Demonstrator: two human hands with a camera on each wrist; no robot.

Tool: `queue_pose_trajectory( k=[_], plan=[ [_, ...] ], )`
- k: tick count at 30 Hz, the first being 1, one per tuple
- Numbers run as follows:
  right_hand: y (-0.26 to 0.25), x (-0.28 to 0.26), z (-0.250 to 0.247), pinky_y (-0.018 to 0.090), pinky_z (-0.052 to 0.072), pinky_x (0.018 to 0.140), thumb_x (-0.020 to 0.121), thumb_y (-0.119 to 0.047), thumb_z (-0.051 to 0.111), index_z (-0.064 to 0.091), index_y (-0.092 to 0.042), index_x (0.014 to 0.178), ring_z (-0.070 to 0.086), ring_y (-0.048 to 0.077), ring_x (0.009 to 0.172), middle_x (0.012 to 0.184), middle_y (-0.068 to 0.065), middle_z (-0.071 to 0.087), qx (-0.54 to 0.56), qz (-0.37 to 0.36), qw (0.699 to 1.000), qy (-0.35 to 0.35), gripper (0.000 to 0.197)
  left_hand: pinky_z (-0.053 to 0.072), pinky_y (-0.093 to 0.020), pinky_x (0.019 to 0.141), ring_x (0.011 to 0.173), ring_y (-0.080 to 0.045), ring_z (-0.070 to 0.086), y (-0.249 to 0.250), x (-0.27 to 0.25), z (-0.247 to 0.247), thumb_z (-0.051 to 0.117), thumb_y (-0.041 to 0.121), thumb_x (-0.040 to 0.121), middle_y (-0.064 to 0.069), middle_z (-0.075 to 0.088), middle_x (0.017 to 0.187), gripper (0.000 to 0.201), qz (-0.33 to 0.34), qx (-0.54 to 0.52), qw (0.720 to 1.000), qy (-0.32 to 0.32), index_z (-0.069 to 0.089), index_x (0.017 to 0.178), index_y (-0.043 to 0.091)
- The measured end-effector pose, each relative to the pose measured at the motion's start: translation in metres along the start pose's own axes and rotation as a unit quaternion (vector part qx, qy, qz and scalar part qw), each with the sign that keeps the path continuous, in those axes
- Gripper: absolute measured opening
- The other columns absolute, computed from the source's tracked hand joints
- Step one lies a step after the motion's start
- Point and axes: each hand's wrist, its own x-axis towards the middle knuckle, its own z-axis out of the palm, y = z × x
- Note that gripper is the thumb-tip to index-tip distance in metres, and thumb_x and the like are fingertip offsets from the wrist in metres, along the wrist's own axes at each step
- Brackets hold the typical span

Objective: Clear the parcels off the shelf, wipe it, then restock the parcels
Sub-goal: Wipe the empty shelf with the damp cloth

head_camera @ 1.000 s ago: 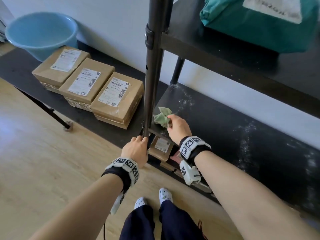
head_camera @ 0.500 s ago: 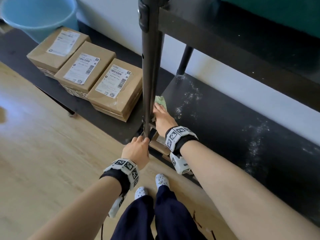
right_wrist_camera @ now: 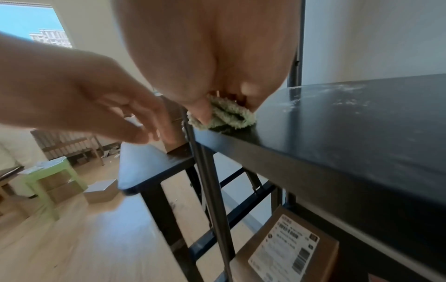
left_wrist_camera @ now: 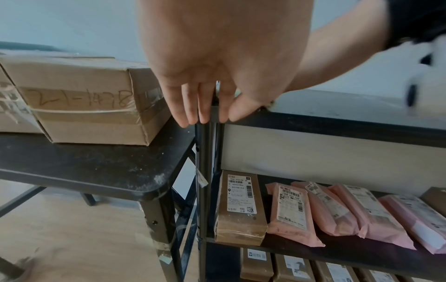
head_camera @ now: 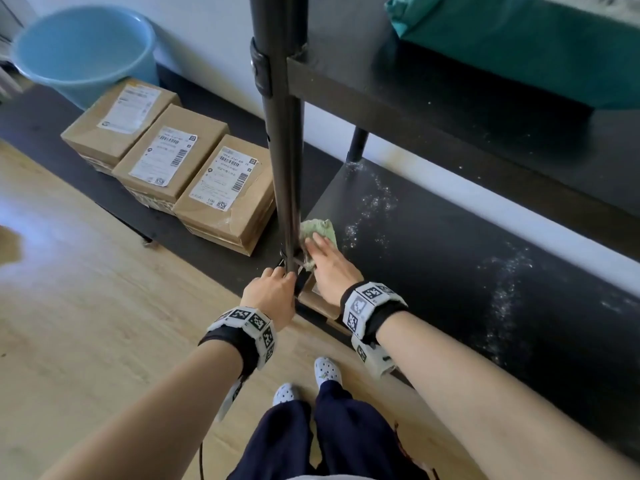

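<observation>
My right hand (head_camera: 320,247) lies on a green cloth (head_camera: 318,228) at the left front corner of the black shelf (head_camera: 450,271), with the fingers flat on it. The right wrist view shows the cloth (right_wrist_camera: 229,118) bunched under the right hand (right_wrist_camera: 224,103) at the shelf (right_wrist_camera: 337,124) edge. White dust (head_camera: 370,202) streaks the board. My left hand (head_camera: 285,273) holds the upright post (head_camera: 282,150) at shelf height, fingers and thumb on either side (left_wrist_camera: 217,116). Three brown parcels (head_camera: 228,188) sit in a row on the low black table (head_camera: 194,258) to the left.
A blue basin (head_camera: 86,53) stands behind the parcels. A teal parcel (head_camera: 519,39) lies on the shelf above. On the lower shelf are a brown box (left_wrist_camera: 239,206) and several pink mailers (left_wrist_camera: 337,209). A green stool (right_wrist_camera: 48,179) stands on the wood floor.
My right hand slid the cloth left against the post, then spread flat over it at the corner. The left hand stayed on the post.
</observation>
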Motion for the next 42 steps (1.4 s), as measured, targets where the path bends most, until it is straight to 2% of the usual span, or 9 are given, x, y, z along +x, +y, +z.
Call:
queue_pose_trajectory(
  k=[5,12,16,19,24,28,34,39,42],
  plan=[
    [0.006,0.042,-0.021,0.029,0.006,0.12,0.096,-0.007,0.035,0.004,-0.014,0.152,0.0,0.014,0.148,0.161,-0.002,-0.002,-0.003,0.031,0.999,-0.011,0.064,0.044,-0.037,0.095,0.123,-0.025,0.045,-0.014,-0.007,0.002,0.039,0.024,0.096,-0.005,0.05,0.133,0.042,0.038,0.059,0.996,-0.051,0.041,0.137,0.015],
    [0.044,-0.009,-0.024,0.031,0.008,0.12,0.1,-0.024,0.035,0.007,-0.011,0.151,0.002,0.017,0.148,0.161,0.002,-0.002,-0.021,0.073,0.997,-0.011,0.06,0.047,-0.036,0.09,0.115,-0.022,0.049,-0.016,-0.004,-0.003,0.032,0.037,0.099,-0.002,0.056,0.121,0.037,0.026,0.024,0.999,-0.03,0.053,0.125,0.021],
    [0.018,-0.038,0.0,0.027,0.001,0.12,0.1,-0.025,0.034,0.006,-0.012,0.152,-0.003,0.016,0.148,0.161,0.002,-0.004,-0.009,0.027,0.998,-0.048,0.06,0.046,-0.038,0.088,0.118,-0.024,0.048,-0.006,0.004,-0.006,0.031,0.034,0.099,-0.003,0.055,0.123,0.036,0.018,0.005,1.0,-0.01,0.055,0.119,0.017],
    [-0.007,-0.027,0.011,0.028,-0.003,0.12,0.101,-0.031,0.028,0.002,-0.008,0.151,-0.006,0.018,0.148,0.16,0.006,-0.006,-0.042,0.003,0.998,-0.052,0.061,0.048,-0.04,0.09,0.119,-0.023,0.047,-0.002,0.005,-0.005,0.033,0.03,0.098,-0.004,0.055,0.123,0.032,0.007,-0.014,1.0,-0.001,0.056,0.116,0.016],
    [0.008,0.005,-0.012,0.034,0.007,0.119,0.102,-0.031,0.026,0.006,-0.013,0.151,0.001,0.016,0.148,0.161,0.0,-0.003,-0.057,0.034,0.997,-0.043,0.056,0.048,-0.039,0.085,0.115,-0.024,0.048,-0.005,0.001,0.001,0.035,0.029,0.098,-0.003,0.055,0.123,0.031,0.023,0.006,1.0,0.003,0.056,0.116,0.016],
    [0.043,-0.009,-0.034,0.036,0.008,0.12,0.102,-0.025,0.029,0.004,-0.012,0.151,0.001,0.019,0.148,0.161,0.002,-0.006,-0.073,0.07,0.993,-0.055,0.057,0.048,-0.037,0.082,0.112,-0.023,0.049,-0.008,0.001,0.004,0.038,0.027,0.096,-0.002,0.056,0.12,0.028,0.014,0.002,1.0,-0.002,0.055,0.116,0.017],
    [0.01,-0.028,-0.009,0.028,0.0,0.118,0.101,-0.02,0.033,0.002,-0.009,0.151,-0.003,0.02,0.148,0.16,0.006,-0.005,-0.115,-0.035,0.989,-0.084,0.06,0.048,-0.038,0.081,0.112,-0.023,0.049,-0.005,0.004,0.004,0.038,0.025,0.097,-0.003,0.056,0.12,0.026,0.002,-0.001,1.0,0.0,0.055,0.114,0.015],
    [-0.015,0.034,-0.018,0.032,0.002,0.119,0.1,-0.022,0.033,0.0,-0.009,0.151,-0.006,0.022,0.148,0.16,0.005,-0.007,-0.081,-0.003,0.991,-0.104,0.062,0.048,-0.037,0.083,0.112,-0.024,0.049,-0.006,0.003,0.005,0.039,0.024,0.097,-0.004,0.056,0.121,0.028,0.022,0.015,1.0,0.005,0.054,0.118,0.016],
    [-0.013,0.03,-0.018,0.033,0.004,0.119,0.099,-0.025,0.037,0.0,-0.01,0.151,-0.006,0.022,0.148,0.16,0.005,-0.009,-0.065,-0.01,0.992,-0.108,0.065,0.048,-0.037,0.086,0.114,-0.024,0.048,-0.008,0.002,0.004,0.039,0.022,0.096,-0.003,0.055,0.125,0.03,0.034,0.027,0.999,0.003,0.053,0.123,0.017]
  ],
)
